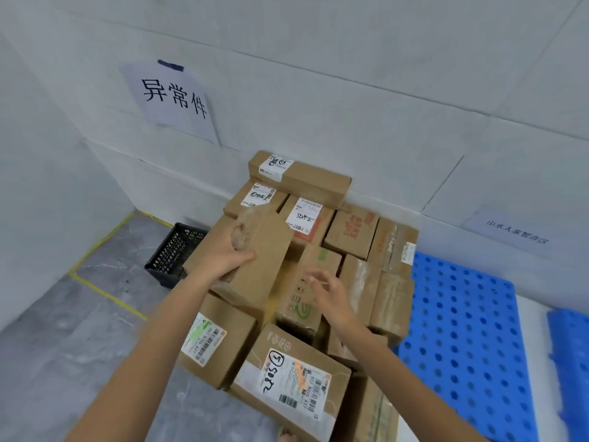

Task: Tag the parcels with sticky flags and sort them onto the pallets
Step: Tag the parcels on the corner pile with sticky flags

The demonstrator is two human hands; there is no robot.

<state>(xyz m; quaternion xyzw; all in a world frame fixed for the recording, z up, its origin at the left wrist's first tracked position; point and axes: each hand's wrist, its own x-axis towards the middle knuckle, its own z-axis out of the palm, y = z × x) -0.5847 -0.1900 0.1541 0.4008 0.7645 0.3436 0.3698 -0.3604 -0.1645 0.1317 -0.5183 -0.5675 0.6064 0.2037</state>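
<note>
A heap of brown cardboard parcels fills the left part of a blue perforated pallet (462, 317) against the white wall. My left hand (228, 258) grips a flat brown parcel (255, 260) by its left edge and holds it tilted above the heap. My right hand (328, 290) hovers with spread fingers over a parcel printed with a green logo (301, 306), holding nothing. At the front lies a parcel with a white label marked "5082" and an orange mark on the label (290, 381). A long box (299, 175) tops the heap at the back.
A black plastic crate (173, 253) stands on the grey floor left of the heap. Yellow tape (105, 293) marks the floor. A paper sign (172, 100) hangs on the wall, a smaller sign (510, 232) lower right. A second blue pallet (570, 362) shows at the right edge.
</note>
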